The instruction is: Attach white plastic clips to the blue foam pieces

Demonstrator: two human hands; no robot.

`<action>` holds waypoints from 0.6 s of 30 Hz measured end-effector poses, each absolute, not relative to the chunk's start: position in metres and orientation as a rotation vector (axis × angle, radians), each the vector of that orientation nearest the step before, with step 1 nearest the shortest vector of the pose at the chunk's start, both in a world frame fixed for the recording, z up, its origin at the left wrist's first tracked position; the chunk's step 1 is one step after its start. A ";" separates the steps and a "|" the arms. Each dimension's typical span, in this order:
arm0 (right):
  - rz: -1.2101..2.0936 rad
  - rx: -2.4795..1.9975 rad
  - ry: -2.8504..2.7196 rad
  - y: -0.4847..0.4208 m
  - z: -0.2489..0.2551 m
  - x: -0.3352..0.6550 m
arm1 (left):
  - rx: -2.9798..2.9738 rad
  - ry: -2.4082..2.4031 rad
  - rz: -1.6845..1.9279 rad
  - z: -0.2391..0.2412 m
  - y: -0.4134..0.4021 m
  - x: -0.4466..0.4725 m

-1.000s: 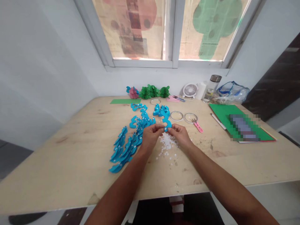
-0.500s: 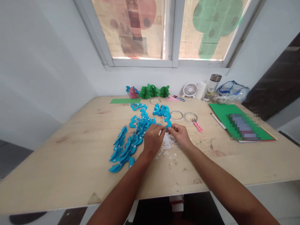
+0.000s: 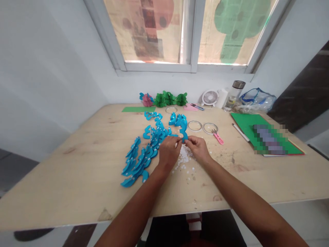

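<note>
The right hand [image 3: 199, 148] pinches a blue cutout [image 3: 184, 135] beside the inward-bent left hand [image 3: 168, 151], whose grip I cannot tell, while counter [image 3: 82, 164] spreads either side, its front edge bodyward.

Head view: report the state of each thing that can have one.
Blue piece, held at its near end
Right hand, fingertips pinched on blue piece
Left hand, fingertips at blue piece, grip unclear
Other blue pieces, in loose clusters
White bits, scattered
Pink snips, blades apart
Blue snips, lying, blades unclear
Rings, lying flat
Pen, lying down
Bottle, upright, lid on
Fan, upright, spin unclear
</note>
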State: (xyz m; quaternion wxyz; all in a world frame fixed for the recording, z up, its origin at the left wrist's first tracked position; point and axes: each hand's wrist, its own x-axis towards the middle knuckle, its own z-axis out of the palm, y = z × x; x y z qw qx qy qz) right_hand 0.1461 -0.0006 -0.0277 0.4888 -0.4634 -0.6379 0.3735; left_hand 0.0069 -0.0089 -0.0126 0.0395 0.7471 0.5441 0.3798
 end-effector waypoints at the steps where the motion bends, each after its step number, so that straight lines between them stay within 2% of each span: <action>1: 0.905 -1.125 -1.553 -0.001 -0.027 0.146 | 2.287 1.663 1.163 -0.013 -0.009 0.007; 18: 0.940 -1.164 -1.512 0.003 -0.031 0.148 | 1.940 1.568 1.166 -0.009 -0.005 0.006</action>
